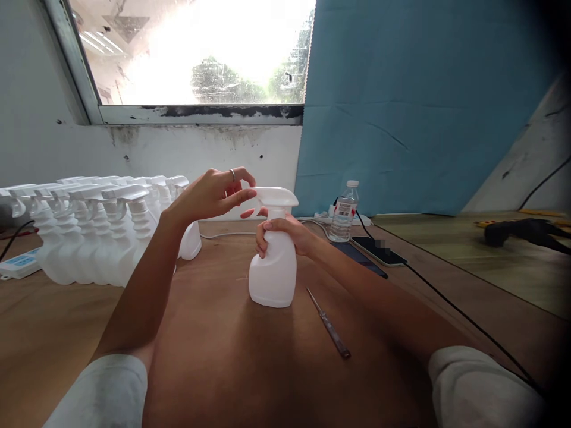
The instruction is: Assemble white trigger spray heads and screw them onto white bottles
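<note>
A white plastic spray bottle [273, 276] stands upright on the brown table before me, its trigger head [276, 195] pointing left. My right hand [289, 233] is wrapped round the bottle's neck and shoulder from the right. At the nozzle end, my left hand [226, 189], with a ring on one finger, has thumb and forefinger closed in a pinch on the tip. The trigger is partly hidden behind fingers. To the right of the bottle lies a thin screwdriver [329, 326], its tip pointing away from me.
Several white spray bottles [96, 238] stand in packed rows at the left, beside a power strip [20, 264]. At the back right are a water bottle [344, 214], a phone [378, 249] and a dark flat object [357, 257]. A black cable [464, 321] crosses the right side.
</note>
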Tool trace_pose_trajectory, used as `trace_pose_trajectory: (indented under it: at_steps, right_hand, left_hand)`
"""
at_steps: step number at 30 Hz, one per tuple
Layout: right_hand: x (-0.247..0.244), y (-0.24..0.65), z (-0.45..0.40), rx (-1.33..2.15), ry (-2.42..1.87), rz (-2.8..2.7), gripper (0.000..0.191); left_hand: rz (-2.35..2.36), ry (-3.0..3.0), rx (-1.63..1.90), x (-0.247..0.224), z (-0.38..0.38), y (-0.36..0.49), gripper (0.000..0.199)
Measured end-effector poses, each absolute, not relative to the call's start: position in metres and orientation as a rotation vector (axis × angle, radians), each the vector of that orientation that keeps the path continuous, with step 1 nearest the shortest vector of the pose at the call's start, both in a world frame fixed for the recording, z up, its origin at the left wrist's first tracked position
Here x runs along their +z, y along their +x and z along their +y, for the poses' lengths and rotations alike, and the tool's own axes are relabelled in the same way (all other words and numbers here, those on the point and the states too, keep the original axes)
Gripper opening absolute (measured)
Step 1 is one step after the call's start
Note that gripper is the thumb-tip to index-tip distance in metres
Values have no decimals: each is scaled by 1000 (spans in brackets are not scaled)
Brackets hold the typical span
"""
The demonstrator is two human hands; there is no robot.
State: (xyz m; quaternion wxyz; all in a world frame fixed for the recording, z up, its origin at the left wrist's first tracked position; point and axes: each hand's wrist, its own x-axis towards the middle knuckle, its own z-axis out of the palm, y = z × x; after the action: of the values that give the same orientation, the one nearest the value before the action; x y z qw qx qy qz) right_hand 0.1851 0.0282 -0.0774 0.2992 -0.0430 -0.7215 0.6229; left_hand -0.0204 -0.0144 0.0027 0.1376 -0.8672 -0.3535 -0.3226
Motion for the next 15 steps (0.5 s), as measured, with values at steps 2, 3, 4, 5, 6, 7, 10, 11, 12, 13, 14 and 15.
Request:
trace_pose_trajectory:
  at_steps: [2,3,4,5,6,7,10,11,12,13,14,15]
  right_hand:
    - [-78,185,29,1637,-130,-1944,16]
    - [-78,185,29,1635,-138,-1952,17]
    - [-78,184,29,1638,-146,-1955,19]
    - [-77,184,29,1643,-156,-1961,22]
    - [-77,183,29,1642,-163,-1969,25]
    - [-76,183,30,1627,-174,-1982,28]
    - [-72,187,33,1472,-241,-2064,39]
    - [-70,190,35,1401,-264,-2104,43]
    - [-68,193,37,1326,-287,-2148,47]
    - [-66,197,39,1251,-315,-2199,50]
    - [-63,201,41,1171,-345,-2253,51]
    - [-61,205,44,1082,-390,-2309,52]
  left_hand:
    - [-1037,-2523,-899,3,-14,-19,36]
    - [-1042,-2532,-885,3,-14,-19,36]
    - [-1044,-2542,-877,3,-14,-18,37]
    - [-1048,-2551,-874,3,-14,-18,37]
    - [-1053,-2558,-876,3,-15,-18,37]
    - [-1059,-2564,-876,4,-16,-18,37]
    - [-1080,-2568,-867,9,-22,-21,36]
    - [-1082,-2561,-857,11,-25,-23,36]
    - [-1086,-2547,-841,13,-29,-26,35]
    - [-1096,-2528,-821,16,-33,-29,35]
    - [-1117,-2503,-796,18,-37,-33,36]
    - [-1150,-2475,-769,21,-41,-38,36]
